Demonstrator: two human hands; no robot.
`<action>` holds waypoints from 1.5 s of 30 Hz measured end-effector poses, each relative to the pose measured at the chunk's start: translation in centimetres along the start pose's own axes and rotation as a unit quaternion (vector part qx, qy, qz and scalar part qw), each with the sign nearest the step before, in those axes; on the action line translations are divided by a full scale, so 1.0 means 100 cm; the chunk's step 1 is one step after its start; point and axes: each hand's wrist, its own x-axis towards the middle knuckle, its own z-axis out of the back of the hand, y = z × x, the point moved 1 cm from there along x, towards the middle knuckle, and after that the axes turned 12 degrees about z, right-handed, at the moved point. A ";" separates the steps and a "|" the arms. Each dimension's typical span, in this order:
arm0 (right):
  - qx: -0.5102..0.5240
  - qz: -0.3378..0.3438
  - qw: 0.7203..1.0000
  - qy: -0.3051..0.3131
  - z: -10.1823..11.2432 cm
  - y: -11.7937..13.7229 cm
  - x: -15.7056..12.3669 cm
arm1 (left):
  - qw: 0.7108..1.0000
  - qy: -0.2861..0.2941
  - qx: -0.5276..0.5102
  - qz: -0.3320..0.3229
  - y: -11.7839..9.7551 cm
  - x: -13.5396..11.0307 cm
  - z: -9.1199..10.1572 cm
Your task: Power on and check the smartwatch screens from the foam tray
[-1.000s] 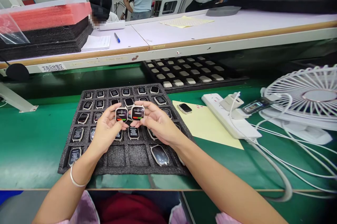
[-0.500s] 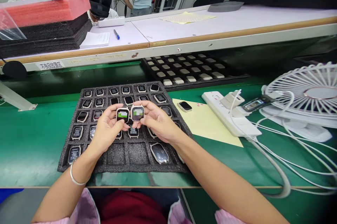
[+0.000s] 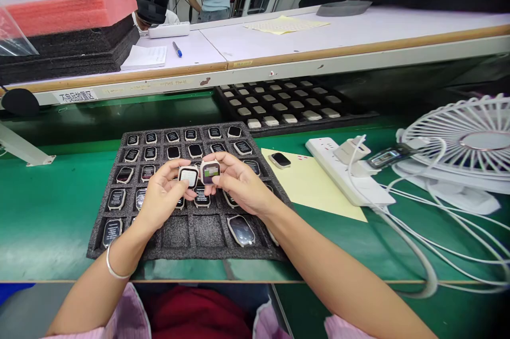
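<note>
Left hand (image 3: pixel 161 195) pinches 1 watch (image 3: pixel 188 176) between its fingers; right hand (image 3: pixel 239 182) pinches 1 other watch (image 3: pixel 210 172) just beside it. Both hands hover over a foam tray (image 3: pixel 177 231) of watches on the tabletop (image 3: pixel 51 211).

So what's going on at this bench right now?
A seated person holds one watch body in each hand, above a dark foam tray of similar watches set in rows. The left hand has a white-screened watch body, and the right hand has a greenish-screened watch body. To the right, another watch lies on a yellow sheet.
</note>
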 end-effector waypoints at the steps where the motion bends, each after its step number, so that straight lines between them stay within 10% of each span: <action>1: 0.002 0.000 1.000 0.000 0.000 0.000 0.000 | 1.000 0.001 0.000 0.000 0.000 0.000 0.000; 45: 0.065 -0.049 0.995 -0.066 0.003 -0.005 0.002 | 1.000 0.009 -0.011 -0.009 0.007 0.005 0.001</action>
